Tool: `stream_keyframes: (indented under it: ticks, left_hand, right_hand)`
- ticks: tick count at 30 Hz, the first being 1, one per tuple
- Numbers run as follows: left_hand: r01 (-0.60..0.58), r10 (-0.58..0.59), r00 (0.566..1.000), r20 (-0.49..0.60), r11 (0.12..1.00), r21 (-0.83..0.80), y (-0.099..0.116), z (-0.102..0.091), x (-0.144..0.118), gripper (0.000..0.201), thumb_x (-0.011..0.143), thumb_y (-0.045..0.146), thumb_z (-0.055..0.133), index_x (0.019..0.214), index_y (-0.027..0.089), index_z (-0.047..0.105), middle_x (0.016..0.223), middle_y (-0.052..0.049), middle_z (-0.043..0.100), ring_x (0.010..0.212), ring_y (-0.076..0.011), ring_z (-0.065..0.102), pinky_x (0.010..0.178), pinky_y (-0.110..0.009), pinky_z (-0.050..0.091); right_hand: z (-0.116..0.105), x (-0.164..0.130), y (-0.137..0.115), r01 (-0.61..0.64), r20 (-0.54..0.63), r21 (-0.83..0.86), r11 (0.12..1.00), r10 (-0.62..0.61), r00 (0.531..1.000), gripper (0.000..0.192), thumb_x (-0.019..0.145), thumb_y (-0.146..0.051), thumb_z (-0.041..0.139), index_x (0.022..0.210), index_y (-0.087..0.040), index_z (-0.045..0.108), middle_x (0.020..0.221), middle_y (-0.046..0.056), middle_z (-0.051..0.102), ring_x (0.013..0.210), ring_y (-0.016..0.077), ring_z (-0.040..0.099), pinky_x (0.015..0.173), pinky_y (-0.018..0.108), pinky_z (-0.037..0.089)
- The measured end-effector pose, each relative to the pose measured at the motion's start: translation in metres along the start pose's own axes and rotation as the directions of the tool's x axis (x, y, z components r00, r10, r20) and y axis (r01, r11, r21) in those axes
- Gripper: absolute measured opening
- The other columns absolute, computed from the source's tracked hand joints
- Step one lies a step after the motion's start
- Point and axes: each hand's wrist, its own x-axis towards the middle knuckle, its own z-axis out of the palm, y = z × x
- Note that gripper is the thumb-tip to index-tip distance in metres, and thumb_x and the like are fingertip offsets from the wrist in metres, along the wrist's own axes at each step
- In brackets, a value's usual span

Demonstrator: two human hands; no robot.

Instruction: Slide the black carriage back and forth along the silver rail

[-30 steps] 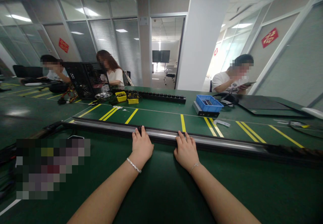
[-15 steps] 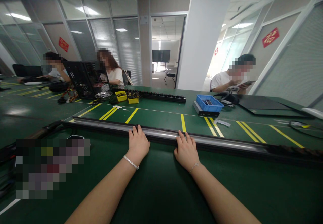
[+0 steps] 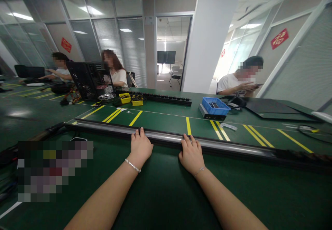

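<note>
A long black bar point(image 3: 160, 136) with a shiny, rounded grey top runs from left to right across the green table in front of me. My left hand point(image 3: 140, 147) is closed over it left of centre, its fingers hooked across the far edge. A short way to the right, my right hand point(image 3: 191, 152) grips the same bar, also with its fingers over the top. The bar lies on the table, and its right end fades into dark blur. My palms hide the near edge where I hold it.
Behind the bar stand an open black computer case point(image 3: 86, 81), small yellow bins point(image 3: 137, 103), a black strip point(image 3: 166, 99) and a blue basket point(image 3: 215, 106) on a grey box. Flat black panels point(image 3: 280, 109) lie at right. Several people sit across the table.
My left hand has slid slightly left along the bar; my right hand has hardly moved. Across the table, the left and right persons have lowered a hand from the face.
</note>
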Motion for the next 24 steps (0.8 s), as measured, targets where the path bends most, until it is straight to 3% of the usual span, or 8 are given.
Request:
stream_keyframes:
  ticks: [11, 24]
  left_hand:
    - [-0.005, 0.006, 1.0, 0.03, 0.999, -0.033, -0.003, -0.006, 0.001, 0.06, 0.079, 0.045, 0.051, 0.127, 0.01, 0.052, 0.147, -0.015, 0.027, 0.13, -0.0357, 0.029, 0.101, -0.048, 0.029]
    - [0.039, -0.039, 0.998, 0.042, 0.999, 0.001, -0.013, -0.004, 0.006, 0.062, 0.079, 0.047, 0.05, 0.125, 0.005, 0.053, 0.146, -0.017, 0.028, 0.129, -0.0357, 0.031, 0.101, -0.045, 0.031]
  right_hand:
    - [0.001, 0.0, 0.001, -0.004, -0.004, 0.009, 1.0, 0.004, 1.0, 0.038, 0.076, -0.021, 0.045, 0.113, -0.016, 0.055, 0.142, 0.007, 0.038, 0.13, 0.0292, 0.025, 0.103, 0.047, 0.018]
    - [0.002, 0.0, 0.0, -0.005, -0.006, 0.002, 1.0, 0.005, 1.0, 0.039, 0.076, -0.021, 0.044, 0.113, -0.015, 0.055, 0.142, 0.006, 0.037, 0.13, 0.0292, 0.024, 0.105, 0.045, 0.017]
